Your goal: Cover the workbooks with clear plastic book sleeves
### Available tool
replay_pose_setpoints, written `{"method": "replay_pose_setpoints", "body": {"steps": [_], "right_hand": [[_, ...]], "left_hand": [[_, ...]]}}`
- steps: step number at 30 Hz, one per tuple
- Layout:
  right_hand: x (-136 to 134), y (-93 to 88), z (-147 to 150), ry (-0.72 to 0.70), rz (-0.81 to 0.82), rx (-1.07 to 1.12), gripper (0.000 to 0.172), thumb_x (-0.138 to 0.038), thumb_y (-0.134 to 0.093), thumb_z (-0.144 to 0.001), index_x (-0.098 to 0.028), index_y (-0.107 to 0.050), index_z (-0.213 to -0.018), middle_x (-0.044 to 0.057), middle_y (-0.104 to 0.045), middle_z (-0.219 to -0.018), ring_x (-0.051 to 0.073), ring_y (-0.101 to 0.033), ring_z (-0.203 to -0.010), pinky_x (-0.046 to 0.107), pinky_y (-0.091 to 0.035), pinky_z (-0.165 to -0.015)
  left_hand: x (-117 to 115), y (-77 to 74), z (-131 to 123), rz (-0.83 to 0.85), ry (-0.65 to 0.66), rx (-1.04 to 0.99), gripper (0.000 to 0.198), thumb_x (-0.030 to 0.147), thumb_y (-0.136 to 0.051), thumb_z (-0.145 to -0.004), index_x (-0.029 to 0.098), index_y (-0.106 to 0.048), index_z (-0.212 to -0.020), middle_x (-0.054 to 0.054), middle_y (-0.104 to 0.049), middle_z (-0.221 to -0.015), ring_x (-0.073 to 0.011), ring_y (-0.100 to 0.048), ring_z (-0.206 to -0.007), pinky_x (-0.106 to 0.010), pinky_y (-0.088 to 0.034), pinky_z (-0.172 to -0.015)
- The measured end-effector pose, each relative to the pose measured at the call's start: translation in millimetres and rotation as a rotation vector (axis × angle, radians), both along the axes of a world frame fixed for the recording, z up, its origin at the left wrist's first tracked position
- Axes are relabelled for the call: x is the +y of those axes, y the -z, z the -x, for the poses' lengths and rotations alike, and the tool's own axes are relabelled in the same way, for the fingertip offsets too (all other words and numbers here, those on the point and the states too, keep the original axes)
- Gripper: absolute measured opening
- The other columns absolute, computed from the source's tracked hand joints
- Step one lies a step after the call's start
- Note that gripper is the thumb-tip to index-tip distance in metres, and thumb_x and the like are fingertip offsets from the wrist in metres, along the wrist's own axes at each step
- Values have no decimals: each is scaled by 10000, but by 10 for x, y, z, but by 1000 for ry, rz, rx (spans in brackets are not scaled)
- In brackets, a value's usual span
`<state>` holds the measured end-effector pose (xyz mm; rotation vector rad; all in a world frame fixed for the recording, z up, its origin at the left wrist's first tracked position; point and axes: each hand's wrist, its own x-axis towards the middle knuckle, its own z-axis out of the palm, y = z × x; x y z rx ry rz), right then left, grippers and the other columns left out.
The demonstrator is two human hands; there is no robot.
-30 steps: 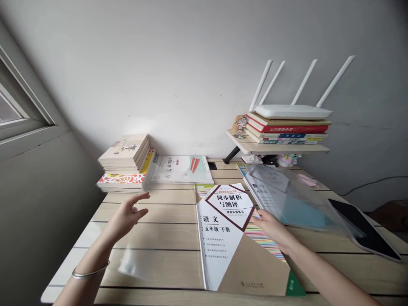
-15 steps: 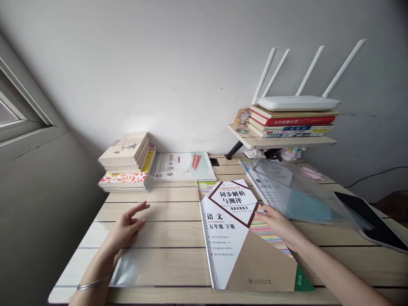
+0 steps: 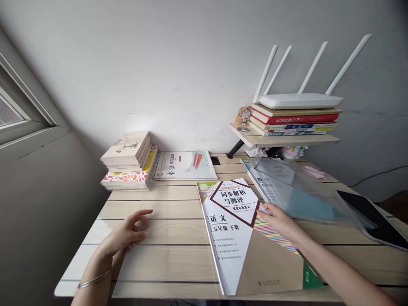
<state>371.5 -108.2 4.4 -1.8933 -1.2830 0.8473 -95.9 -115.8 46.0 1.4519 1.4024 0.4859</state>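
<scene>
nearer now comes the left hand, slipping toward the near edge of the desk, and the bright glare on the clear sheet has gone from the near left! its index finger and thumb stand apart, the rest curled, right by the left side of that see-through sheet; whether it pinches the film, we cannot tell. over to the right hand, staying at the right edge of the white-and-tan book: fingertips on the striped band, though we can't see if any finger hooks beneath. that book lies flat, cover up, near and right of centre, the sheet spreading left from it. just beyond the right hand, another book under clear plastic, a dark tablet to its right. far left, a stack of books beside a pale, flat booklet.
</scene>
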Motion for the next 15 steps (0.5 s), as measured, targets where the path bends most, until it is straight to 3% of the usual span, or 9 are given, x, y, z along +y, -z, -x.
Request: {"method": "replay_pose_setpoints", "body": {"steps": [3, 7, 8, 10, 12, 15], "right_hand": [[-5, -6, -8, -13, -1, -20, 270, -450, -575, -640, -195, -563, -727, 47, -671, -766, 228, -608, -787, 288, -447, -680], [46, 94, -52, -59, -30, -63, 239, -437, -538, -674, -201, -546, -714, 39, -674, -749, 232, -619, -788, 286, -447, -694], [67, 133, -65, -65, -35, -79, 232, -429, -526, -681, -201, -547, -720, 39, -677, -747, 234, -623, -787, 288, -447, -696], [107, 213, -92, -70, -43, -119, 220, -415, -503, -699, -202, -547, -730, 37, -680, -739, 235, -629, -774, 289, -448, -689], [129, 275, -121, -81, -52, -169, 211, -407, -491, -714, -204, -546, -739, 37, -686, -751, 235, -633, -776, 287, -448, -682], [134, 285, -168, -108, -24, -264, 203, -394, -499, -723, -202, -546, -773, 51, -691, -806, 237, -634, -807, 285, -450, -685]], "left_hand": [[-13, -9, -20, -86, -31, 261, 653, 269, -611, -655, 233, -453, -1288, -24, -512, -938, -117, -526, -620, -256, -461, -538], [-111, -66, -327, -468, -206, 856, 587, 227, -563, -728, 140, -453, -1298, -184, -510, -1149, -322, -553, -1005, -478, -465, -805], [-148, -84, -463, -576, -159, 854, 527, 239, -517, -789, 151, -446, -1305, -203, -472, -1248, -335, -528, -1082, -500, -450, -848], [-219, -118, -772, -686, 122, 670, 461, 274, -451, -871, 214, -420, -1328, -160, -395, -1393, -283, -475, -1206, -461, -424, -956], [-265, -149, -1084, -659, 380, 568, 496, 334, -428, -903, 253, -355, -1386, -118, -279, -1496, -276, -316, -1343, -468, -348, -1046], [-256, -164, -1450, -606, 599, 554, 609, 491, -384, -904, 255, -248, -1449, -115, -130, -1545, -336, -72, -1406, -598, -176, -1084]]}}
